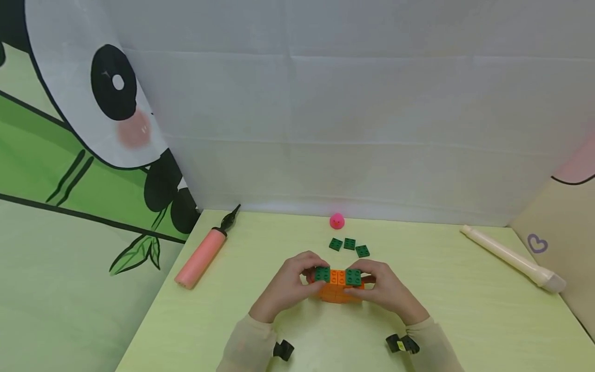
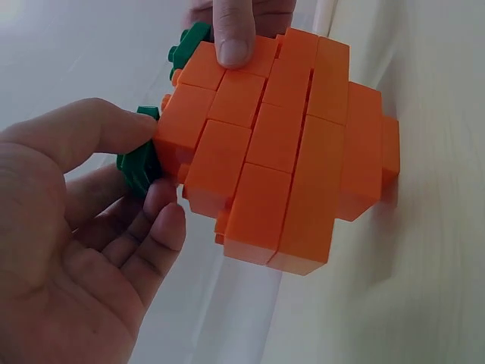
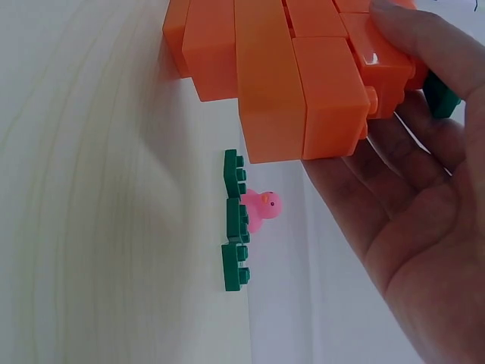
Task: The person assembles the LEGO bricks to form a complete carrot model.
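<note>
An orange model of stacked toy building bricks point(image 1: 334, 293), stepped and narrower toward its base, stands on the table. Two green bricks sit along its top, a left one point(image 1: 322, 274) and a right one point(image 1: 353, 277). My left hand point(image 1: 294, 281) pinches the left green brick at the upper corner, thumb in front and fingers curled behind. From the other side, my right hand point(image 1: 383, 284) grips the orange model, its thumb pressed on the front face and fingers behind. Seen from the right wrist, a green brick point(image 3: 441, 95) shows partly behind that thumb.
Three loose green bricks point(image 1: 349, 244) lie behind the model, with a small pink duck point(image 1: 337, 221) farther back. A pink hand pump point(image 1: 204, 253) with a black nozzle lies at left. At right lies a long cream-coloured tube point(image 1: 511, 256). A white cloth point(image 1: 353, 129) hangs behind the table.
</note>
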Demonstrator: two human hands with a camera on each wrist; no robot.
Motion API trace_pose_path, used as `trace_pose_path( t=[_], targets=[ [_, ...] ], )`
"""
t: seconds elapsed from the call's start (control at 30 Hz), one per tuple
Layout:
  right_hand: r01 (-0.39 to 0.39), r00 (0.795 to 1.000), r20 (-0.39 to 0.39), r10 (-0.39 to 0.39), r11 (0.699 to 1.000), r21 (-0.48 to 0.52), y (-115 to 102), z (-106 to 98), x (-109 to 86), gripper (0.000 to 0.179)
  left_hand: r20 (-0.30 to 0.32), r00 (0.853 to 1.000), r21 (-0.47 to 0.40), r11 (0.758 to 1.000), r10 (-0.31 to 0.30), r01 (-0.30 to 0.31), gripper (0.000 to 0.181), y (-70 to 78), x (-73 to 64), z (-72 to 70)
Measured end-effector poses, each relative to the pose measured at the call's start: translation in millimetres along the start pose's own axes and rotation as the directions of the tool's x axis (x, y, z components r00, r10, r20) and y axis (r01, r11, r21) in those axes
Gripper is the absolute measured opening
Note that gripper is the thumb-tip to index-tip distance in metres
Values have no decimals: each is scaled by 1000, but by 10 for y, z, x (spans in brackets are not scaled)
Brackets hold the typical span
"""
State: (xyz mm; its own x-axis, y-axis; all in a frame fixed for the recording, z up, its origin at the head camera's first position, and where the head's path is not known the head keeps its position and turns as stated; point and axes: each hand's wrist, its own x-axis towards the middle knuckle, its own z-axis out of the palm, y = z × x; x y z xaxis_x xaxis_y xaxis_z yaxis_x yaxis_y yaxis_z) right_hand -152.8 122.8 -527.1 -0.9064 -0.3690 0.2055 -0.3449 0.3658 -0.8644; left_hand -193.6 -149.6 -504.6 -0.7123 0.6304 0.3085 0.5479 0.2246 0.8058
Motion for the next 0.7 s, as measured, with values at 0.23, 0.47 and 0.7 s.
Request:
trace_pose_path(
  t=[0.23, 0.47, 0.7],
  targets=[
    [2, 1000, 3, -2, 1000, -5, 10, 3, 0, 27, 47, 999, 68, 997, -27, 24, 25, 87, 31, -32],
    [10, 1000, 2, -10, 1000, -11, 19, -15, 3, 28, 73, 996, 135, 990, -44, 34, 25, 167, 71, -41],
    [16, 1000, 11, -16, 1000, -25, 28, -47, -11, 28, 56, 996, 93, 994, -68, 63, 27, 127, 67, 4]
  ],
)
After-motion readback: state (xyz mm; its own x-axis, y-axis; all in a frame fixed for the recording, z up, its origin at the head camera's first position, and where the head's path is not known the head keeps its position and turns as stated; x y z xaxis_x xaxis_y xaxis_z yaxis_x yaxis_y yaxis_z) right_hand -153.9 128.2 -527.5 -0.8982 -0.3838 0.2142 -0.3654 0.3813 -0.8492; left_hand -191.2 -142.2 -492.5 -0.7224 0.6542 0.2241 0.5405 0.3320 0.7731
